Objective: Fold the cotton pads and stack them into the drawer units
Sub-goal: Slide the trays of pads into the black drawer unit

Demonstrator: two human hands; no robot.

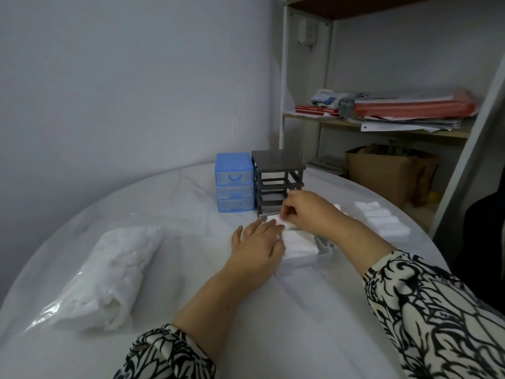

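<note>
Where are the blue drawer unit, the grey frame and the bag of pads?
blue drawer unit [234,184]: head view, middle drawer front.
grey frame [277,160]: head view, its flat top.
bag of pads [109,274]: head view, middle of the bag.

Looks like small office or storage room, not kitchen. Metal shelving rack [284,77] in corner with red folders [410,108], loose paper stacks [404,125], cardboard box [382,173] below. Plain grey walls [123,77], wall socket [307,34], round white table [169,269].
</note>
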